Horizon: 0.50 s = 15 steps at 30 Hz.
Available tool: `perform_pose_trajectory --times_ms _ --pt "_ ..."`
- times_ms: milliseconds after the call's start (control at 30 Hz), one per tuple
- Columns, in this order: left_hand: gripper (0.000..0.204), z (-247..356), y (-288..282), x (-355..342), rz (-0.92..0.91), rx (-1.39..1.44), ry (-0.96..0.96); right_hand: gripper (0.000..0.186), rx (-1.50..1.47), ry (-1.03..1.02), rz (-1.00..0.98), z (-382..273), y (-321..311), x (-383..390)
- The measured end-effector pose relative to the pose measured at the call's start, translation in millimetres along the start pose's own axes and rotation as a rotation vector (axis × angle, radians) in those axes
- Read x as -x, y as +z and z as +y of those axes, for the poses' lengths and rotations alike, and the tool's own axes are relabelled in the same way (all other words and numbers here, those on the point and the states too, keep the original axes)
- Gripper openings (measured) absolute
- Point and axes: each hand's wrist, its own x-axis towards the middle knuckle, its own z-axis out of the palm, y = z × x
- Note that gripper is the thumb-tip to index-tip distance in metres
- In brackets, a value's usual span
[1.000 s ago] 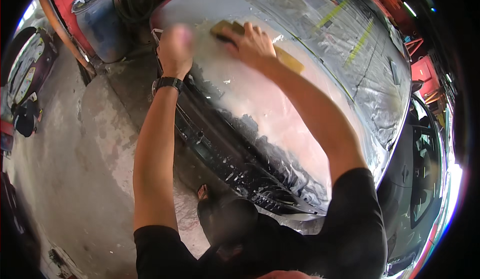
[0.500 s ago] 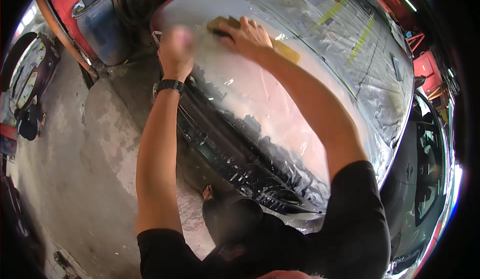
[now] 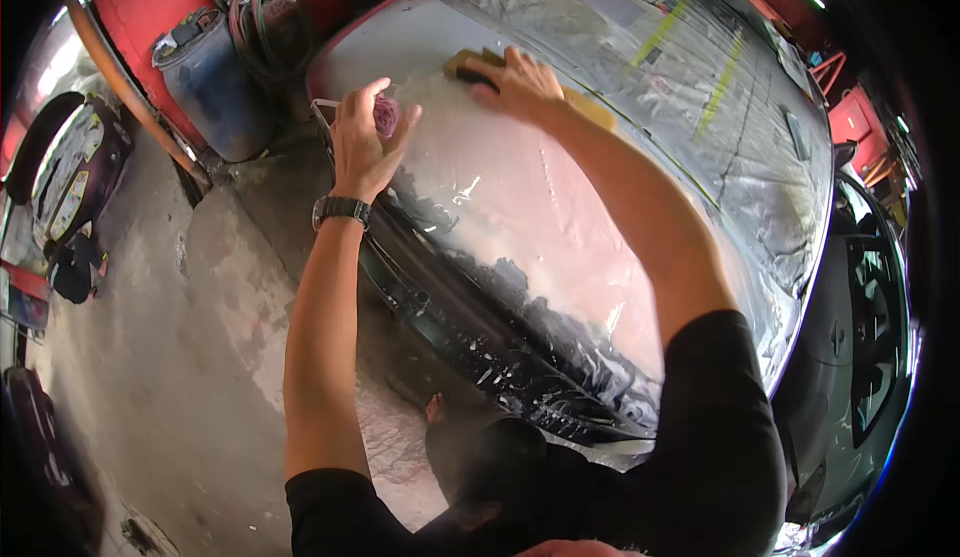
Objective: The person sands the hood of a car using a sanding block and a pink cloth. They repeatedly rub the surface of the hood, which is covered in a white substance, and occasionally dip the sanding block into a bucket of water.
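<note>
A car's bonnet [image 3: 540,207] slopes before me, wet and patchy, with a large pinkish area and dark worn spots along its front edge. My left hand [image 3: 365,147] is over the bonnet's left front corner. Its thumb and fingers curve round a pink-purple wad [image 3: 386,115], a sponge or crumpled cloth. Farther back, my right hand [image 3: 520,85] presses down on a long yellow-brown sanding block [image 3: 590,107] lying on the bonnet. The block's middle is hidden under that hand; both ends stick out.
Clear plastic sheeting [image 3: 720,107] covers the windscreen side. The dark front bumper [image 3: 500,357] runs close to my legs. At the far left stand a blue bin [image 3: 215,82] and coiled hoses [image 3: 268,32]. Another dark car [image 3: 835,347] is at right.
My left hand was blurred by motion and now shows sharply, lower in view, with its fingers more spread round the wad. The right hand and sanding block appear slightly farther right and lower.
</note>
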Motion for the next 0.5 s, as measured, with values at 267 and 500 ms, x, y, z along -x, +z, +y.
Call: perform_pose_trajectory --times_ms 267,500 --pt "0.066 -15 -19 20 0.09 0.049 -0.243 0.05 -0.148 -0.311 0.137 -21 -24 140" --pt "0.075 -3 8 3 0.039 0.062 -0.266 0.049 0.001 0.017 0.084 32 -5 24"
